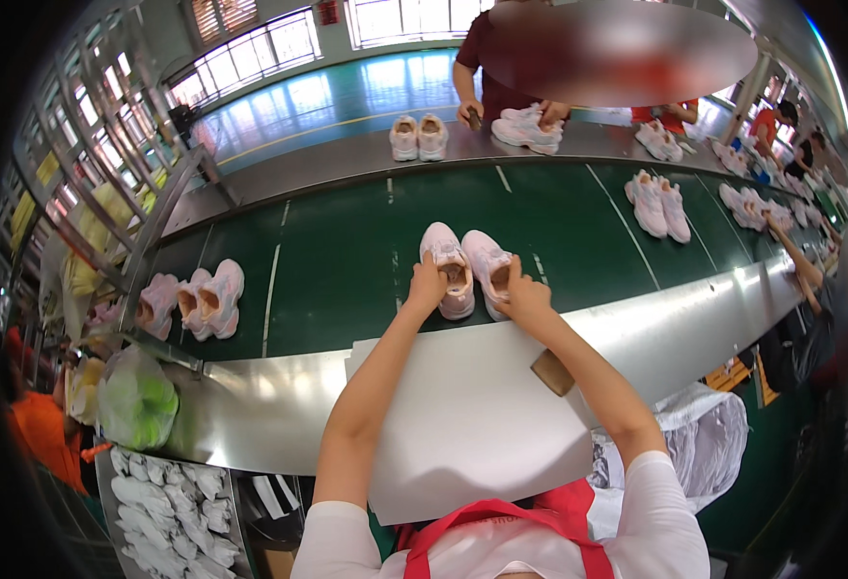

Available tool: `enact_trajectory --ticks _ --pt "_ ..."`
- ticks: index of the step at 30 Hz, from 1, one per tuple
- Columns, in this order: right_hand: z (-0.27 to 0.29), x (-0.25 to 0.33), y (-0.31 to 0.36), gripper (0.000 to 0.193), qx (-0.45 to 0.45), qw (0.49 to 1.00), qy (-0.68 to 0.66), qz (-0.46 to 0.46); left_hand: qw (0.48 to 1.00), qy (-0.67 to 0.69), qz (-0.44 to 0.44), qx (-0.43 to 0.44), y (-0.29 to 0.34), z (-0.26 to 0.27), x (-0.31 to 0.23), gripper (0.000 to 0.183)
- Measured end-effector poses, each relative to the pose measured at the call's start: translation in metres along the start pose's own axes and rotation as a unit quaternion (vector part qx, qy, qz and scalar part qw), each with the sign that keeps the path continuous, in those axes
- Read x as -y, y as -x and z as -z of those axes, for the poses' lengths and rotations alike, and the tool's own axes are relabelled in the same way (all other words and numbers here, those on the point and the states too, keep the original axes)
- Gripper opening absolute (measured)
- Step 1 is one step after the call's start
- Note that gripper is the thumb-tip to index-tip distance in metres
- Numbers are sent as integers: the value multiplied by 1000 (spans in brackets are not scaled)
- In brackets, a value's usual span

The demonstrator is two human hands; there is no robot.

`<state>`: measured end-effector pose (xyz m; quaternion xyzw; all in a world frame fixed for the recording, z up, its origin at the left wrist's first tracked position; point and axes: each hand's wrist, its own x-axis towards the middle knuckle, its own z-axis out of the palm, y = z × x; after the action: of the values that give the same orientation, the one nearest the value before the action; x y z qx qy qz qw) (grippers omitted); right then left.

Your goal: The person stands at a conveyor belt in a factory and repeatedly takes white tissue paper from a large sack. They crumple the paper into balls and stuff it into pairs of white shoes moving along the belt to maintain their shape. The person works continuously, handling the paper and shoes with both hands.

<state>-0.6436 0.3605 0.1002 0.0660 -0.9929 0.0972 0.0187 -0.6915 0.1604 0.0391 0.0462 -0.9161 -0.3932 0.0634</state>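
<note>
A pair of pale pink-white sneakers rests side by side on the green conveyor belt [337,261], toes pointing away from me. My left hand [428,286] grips the left sneaker [439,239] by its collar, fingers reaching into the opening. The right sneaker [483,250] is in my right hand [528,297], which closes on its collar and heel side. Below my hands, white sheets [472,415] cover part of the metal ledge. A small brown block [551,372] lies on them beside my right forearm.
More sneakers stand on the belt at left [213,299] and right [657,206]. Across it, a person [499,58] handles sneakers [530,129] at a metal ledge [327,162]. A metal rack [158,207] and a bag with green contents [139,400] border the left; a white sack [704,439] sits lower right.
</note>
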Motion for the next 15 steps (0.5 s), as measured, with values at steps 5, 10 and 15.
enact_trajectory --ticks 5,10,15 --pt "-17 -15 -52 84 -123 992 -16 34 995 41 -93 7 -50 -11 -10 61" --pt "38 -37 33 49 -196 964 -118 137 975 75 -185 -101 5 24 -53 38" --pt "52 -47 158 50 -179 978 -21 101 916 82 -373 125 169 59 -106 7"
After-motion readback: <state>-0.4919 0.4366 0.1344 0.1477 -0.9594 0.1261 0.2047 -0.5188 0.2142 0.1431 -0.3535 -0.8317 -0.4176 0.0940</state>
